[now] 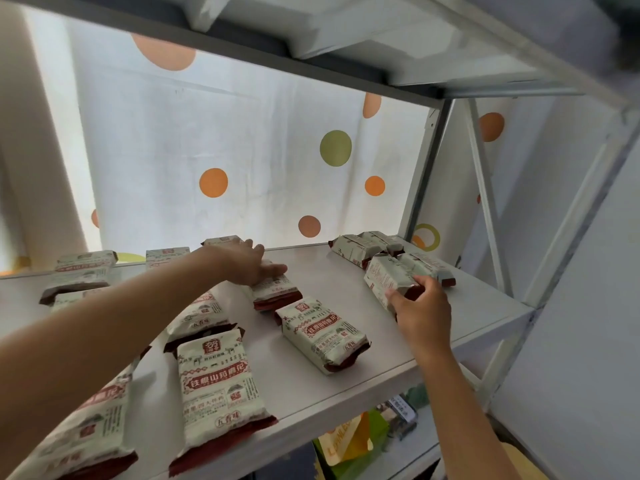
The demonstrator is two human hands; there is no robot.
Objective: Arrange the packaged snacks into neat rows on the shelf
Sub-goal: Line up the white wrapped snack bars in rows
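Several cream-and-dark-red snack packets lie on the white shelf (346, 386). My left hand (247, 265) rests flat, fingers spread, on a packet (275, 291) in the middle of the shelf. My right hand (420, 308) grips the near end of another packet (388, 280) at the right, lifting it on a tilt. Just behind it a loose pile of packets (363, 247) sits in the back right corner. A slanted packet (325, 332) lies between my hands. Closer to me is an upright packet (216, 386), and further ones line the left side.
A white curtain with coloured dots (242, 150) hangs behind the shelf. A grey shelf board (311, 36) runs overhead. Metal uprights and a diagonal brace (485, 188) stand at the right end. Green and yellow bags (349, 441) sit on the shelf below.
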